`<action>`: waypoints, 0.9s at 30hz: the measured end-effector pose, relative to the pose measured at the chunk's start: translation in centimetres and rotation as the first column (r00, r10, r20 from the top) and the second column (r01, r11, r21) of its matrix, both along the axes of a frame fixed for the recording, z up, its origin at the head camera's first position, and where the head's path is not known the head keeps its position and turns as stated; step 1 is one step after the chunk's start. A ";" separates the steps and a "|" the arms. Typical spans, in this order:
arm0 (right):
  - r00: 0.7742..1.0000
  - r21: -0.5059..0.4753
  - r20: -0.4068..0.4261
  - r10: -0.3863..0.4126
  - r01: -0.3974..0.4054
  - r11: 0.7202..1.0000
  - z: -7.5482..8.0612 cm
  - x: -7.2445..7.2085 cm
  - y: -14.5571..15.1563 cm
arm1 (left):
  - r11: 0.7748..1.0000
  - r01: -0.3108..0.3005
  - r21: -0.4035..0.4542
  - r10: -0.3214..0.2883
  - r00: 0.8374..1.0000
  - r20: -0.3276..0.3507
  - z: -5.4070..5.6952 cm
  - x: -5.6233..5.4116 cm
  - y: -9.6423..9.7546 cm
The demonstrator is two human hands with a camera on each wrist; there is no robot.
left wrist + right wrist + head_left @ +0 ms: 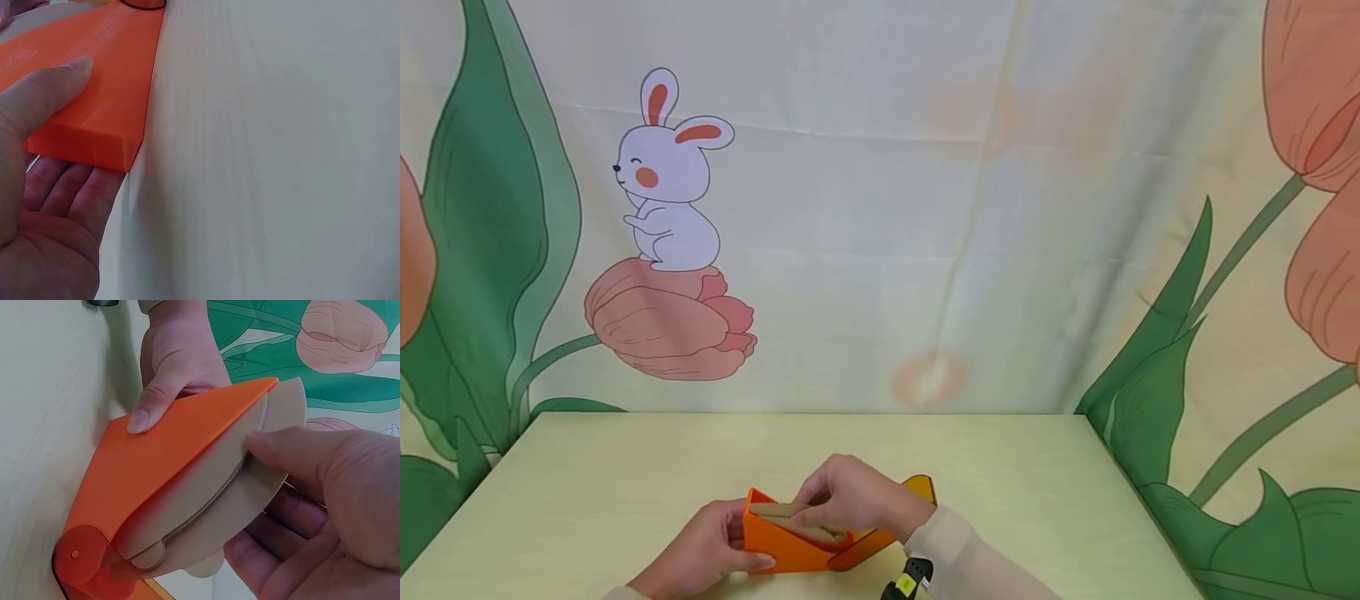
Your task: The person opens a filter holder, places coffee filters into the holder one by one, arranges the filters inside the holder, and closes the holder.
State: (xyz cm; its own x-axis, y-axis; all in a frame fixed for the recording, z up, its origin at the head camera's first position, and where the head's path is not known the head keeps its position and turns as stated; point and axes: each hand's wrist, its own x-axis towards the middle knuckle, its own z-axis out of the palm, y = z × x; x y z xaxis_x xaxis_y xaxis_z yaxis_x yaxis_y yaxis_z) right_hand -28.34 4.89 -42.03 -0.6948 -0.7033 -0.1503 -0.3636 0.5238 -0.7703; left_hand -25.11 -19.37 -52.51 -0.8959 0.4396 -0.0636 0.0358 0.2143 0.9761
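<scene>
A wedge-shaped orange holder [793,548] stands on the table, its hinged lid [922,487] swung out to the right. Inside it, tan paper coffee filters [206,497] with curved edges and small rounded tabs stick out of the opening. My left hand [711,537] grips the holder's closed end, thumb on its near face and fingers around the far side. In the left wrist view, that thumb presses flat on the orange wall [106,81]. My right hand [850,496] pinches the upper part of the filters, thumb on one side and fingers behind.
The pale wooden table [662,450] reaches back to a hanging cloth [850,250] printed with a rabbit and tulips. A black piece with a yellow patch [908,581] shows at my right wrist.
</scene>
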 end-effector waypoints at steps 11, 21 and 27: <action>0.999 0.015 0.018 0.027 -0.027 1.000 -0.1 0.3 0.2 | 1.000 0.007 0.001 -0.007 1.000 -0.023 0.0 0.2 0.1; 0.999 0.006 0.019 0.025 -0.025 1.000 -0.1 0.7 0.3 | 1.000 0.011 0.009 -0.011 0.999 -0.035 -0.1 0.2 0.1; 0.998 0.013 -0.030 0.051 -0.050 0.999 -0.4 0.9 0.1 | 1.000 -0.004 -0.003 0.004 1.000 -0.013 -0.1 0.2 0.1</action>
State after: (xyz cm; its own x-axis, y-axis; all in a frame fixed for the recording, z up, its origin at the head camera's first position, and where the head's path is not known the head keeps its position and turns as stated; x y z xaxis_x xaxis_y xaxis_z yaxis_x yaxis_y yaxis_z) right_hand -27.40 4.98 -42.47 -0.6629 -0.7357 -0.1387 -0.4127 0.5137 -0.7522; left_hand -24.94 -19.26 -52.59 -0.8984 0.4360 -0.0533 0.0478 0.2177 0.9748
